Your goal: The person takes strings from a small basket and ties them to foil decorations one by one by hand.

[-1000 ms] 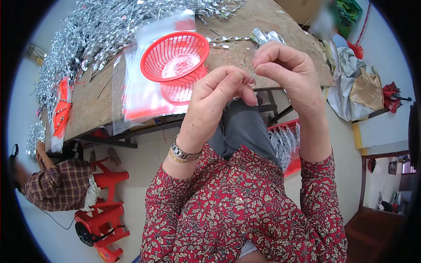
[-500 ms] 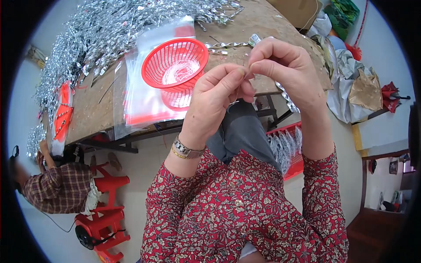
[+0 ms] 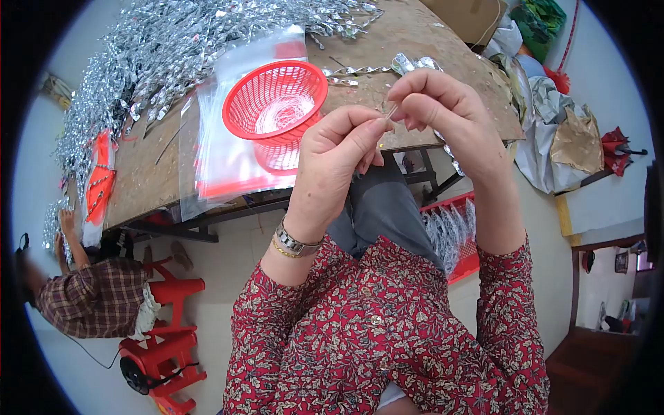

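Observation:
In front of my chest, above the table's near edge, my left hand (image 3: 335, 155) pinches one end of a thin pale strand (image 3: 391, 111). The thumb and forefinger of my right hand (image 3: 449, 114) grip its other end, close to the left fingertips. The strand is too fine to name more exactly. Just left of my hands a red plastic basket (image 3: 235, 104) holds a tangle of fine white loops (image 3: 283, 114). Beyond my right hand, twisted silver foil strips (image 3: 415, 62) lie on the table, partly hidden by that hand.
Clear plastic bags (image 3: 221, 159) lie under the basket on the wooden table (image 3: 449, 52). A large heap of silver foil strips (image 3: 173, 48) covers the far left. A red crate (image 3: 467, 259) with bagged strips stands below. Another person (image 3: 93, 294) works at left near red stools (image 3: 176, 290).
My hands have moved slightly apart, and the pale strand now shows between the fingertips. The other person's hand has risen a little.

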### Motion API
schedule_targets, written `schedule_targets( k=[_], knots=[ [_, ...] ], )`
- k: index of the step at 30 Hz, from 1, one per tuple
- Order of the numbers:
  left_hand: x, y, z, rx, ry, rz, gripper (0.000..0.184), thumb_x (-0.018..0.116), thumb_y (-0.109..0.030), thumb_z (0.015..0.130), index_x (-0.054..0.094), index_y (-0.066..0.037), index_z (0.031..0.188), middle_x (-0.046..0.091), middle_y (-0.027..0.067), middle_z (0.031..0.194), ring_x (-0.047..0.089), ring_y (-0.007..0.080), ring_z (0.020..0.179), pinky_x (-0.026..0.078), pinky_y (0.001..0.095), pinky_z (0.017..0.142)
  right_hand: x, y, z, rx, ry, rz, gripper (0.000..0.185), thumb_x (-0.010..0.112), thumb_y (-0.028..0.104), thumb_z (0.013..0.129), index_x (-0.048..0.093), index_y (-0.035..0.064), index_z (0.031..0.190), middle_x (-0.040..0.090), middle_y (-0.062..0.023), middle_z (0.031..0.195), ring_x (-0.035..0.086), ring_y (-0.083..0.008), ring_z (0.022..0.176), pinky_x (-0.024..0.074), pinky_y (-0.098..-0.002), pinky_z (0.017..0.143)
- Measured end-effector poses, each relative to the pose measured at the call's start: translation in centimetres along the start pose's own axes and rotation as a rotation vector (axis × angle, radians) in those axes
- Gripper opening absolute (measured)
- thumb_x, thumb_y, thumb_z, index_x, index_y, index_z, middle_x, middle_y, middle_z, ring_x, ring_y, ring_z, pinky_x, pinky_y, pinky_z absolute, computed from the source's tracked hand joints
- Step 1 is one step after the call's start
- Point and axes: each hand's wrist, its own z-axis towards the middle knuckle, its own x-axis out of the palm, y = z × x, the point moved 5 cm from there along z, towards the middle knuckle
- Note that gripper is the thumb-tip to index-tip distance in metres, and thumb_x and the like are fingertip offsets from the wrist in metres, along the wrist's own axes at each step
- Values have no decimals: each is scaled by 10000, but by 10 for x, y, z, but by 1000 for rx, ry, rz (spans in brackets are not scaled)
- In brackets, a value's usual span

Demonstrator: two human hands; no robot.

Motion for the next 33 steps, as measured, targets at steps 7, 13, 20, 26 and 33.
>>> schedule_targets(
  k=[7,13,20,26,33],
  knots=[
    [1,-4,-8,37,-14,149,109,584,-87,907,642,-6,951,581,-22,740,500,29,605,386,164,533,-6,-12,-8,33,38,-68,392,413,351,992,610,12,1000,610,-22,852,524,-64,756,419,-204,700],
    [0,-4,-11,134,-1,365,101,574,-62,909,640,-2,956,587,-17,747,506,28,611,357,157,525,0,-14,-15,-13,76,-181,426,399,384,992,587,10,913,581,-25,811,518,-95,758,419,-225,701],
    [4,-3,-12,234,28,502,97,593,-46,866,631,30,914,626,51,776,568,100,703,446,241,626,0,-11,-17,29,65,-301,388,465,321,953,604,-29,860,584,-70,722,564,-158,688,459,-289,658],
    [7,-3,-13,247,63,575,89,593,-29,851,635,22,911,637,81,799,594,140,718,461,265,643,1,-12,-20,148,149,-336,268,494,226,948,546,9,799,519,13,710,478,-67,686,400,-227,615],
    [5,2,-13,241,66,596,92,598,-39,851,633,26,907,635,81,785,589,136,711,460,265,640,0,-16,-23,160,152,-202,166,527,154,931,555,25,830,533,27,726,479,-48,687,398,-210,626]
  ],
)
